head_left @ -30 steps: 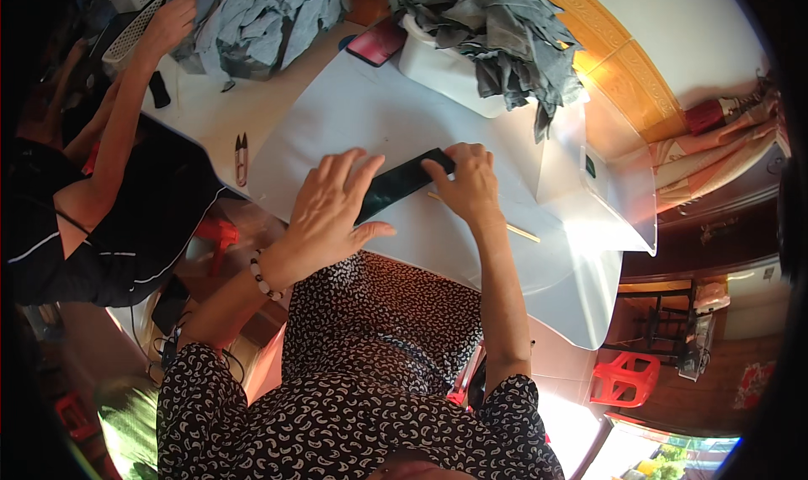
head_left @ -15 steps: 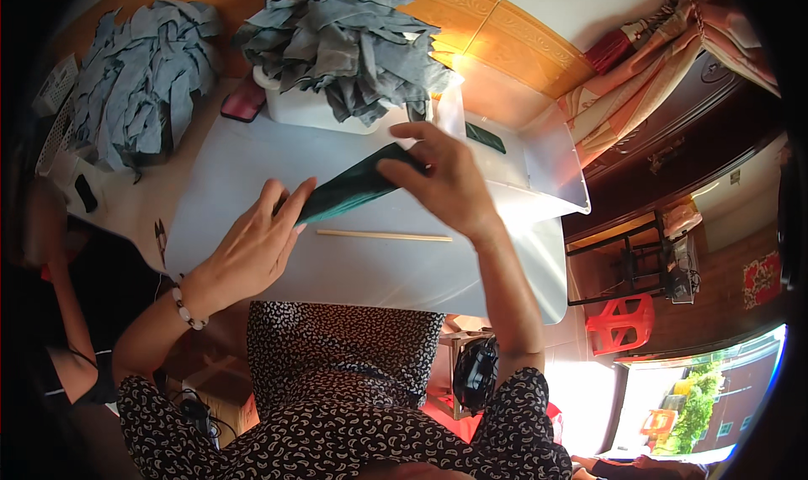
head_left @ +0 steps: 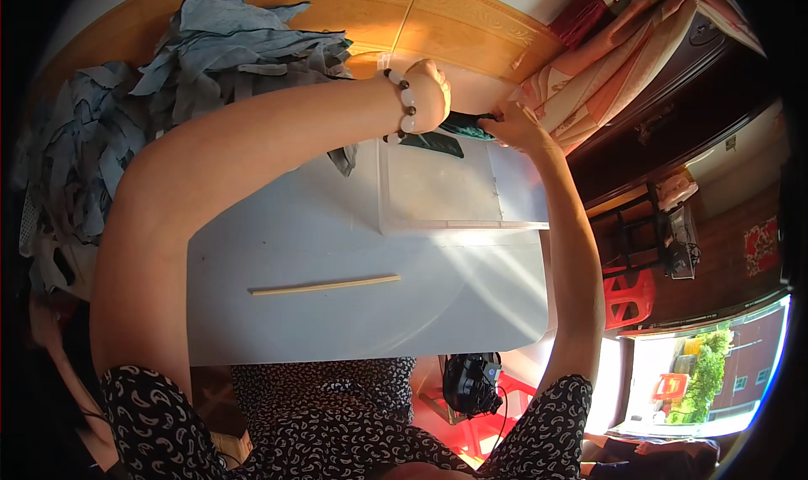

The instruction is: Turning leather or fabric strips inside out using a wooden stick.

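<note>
Both my arms reach to the far side of the table, over a clear plastic box (head_left: 439, 196). A dark green folded strip of cloth (head_left: 468, 126) stretches between my hands above the box. My left hand (head_left: 431, 95), with a beaded bracelet at its wrist, is closed at the strip's left end; its fingertips are hidden. The right end is pinched in my right hand (head_left: 520, 127). Another dark green strip (head_left: 433, 144) lies in the box just below. A thin pale wooden stick (head_left: 325, 285) rests on the table nearer to me.
A big heap of grey cloth strips (head_left: 227, 47) rises at the back left, partly behind my left arm. A second grey heap (head_left: 88, 143) stands farther left. The wooden panel (head_left: 471, 27) borders the table's back. A red plastic stool (head_left: 631, 299) stands right.
Both hands have carried the green strip away from me and to the right, from above the table to over the clear box. My view has shifted; the stick stays on the table.
</note>
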Tool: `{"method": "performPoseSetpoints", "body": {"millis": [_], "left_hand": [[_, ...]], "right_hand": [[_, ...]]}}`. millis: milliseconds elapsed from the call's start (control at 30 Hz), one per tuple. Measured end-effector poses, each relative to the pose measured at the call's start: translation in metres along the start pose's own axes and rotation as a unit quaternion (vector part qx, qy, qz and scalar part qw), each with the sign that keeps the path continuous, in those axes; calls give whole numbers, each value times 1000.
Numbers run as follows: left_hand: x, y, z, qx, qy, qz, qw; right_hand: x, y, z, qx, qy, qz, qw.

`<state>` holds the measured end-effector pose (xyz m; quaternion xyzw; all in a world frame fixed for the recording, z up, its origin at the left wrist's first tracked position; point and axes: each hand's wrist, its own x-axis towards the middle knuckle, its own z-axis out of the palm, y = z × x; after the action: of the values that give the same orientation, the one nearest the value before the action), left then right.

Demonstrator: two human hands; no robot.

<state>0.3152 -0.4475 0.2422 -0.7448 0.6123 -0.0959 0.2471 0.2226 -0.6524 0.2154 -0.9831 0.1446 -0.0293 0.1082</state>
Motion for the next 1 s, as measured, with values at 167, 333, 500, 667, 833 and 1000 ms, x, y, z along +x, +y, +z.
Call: {"method": "performPoseSetpoints", "body": {"millis": [167,333,500,667,833,1000], "left_hand": [[43,-4,22,12,-103,25,994],[64,-8,40,-23,-155,33,987],[73,3,48,-56,-205,39,976],[74,3,60,-87,-250,53,963],[79,6,62,-117,-297,56,946],[83,9,60,-139,-336,62,929]], "right_hand": [[26,27,22,-77,-72,-45,993],[51,22,41,-65,-163,26,984],[60,17,65,-46,-197,30,979],[60,22,84,-50,-231,57,970],[56,16,78,-112,-207,81,969],[49,23,71,-146,-38,-64,986]]}}
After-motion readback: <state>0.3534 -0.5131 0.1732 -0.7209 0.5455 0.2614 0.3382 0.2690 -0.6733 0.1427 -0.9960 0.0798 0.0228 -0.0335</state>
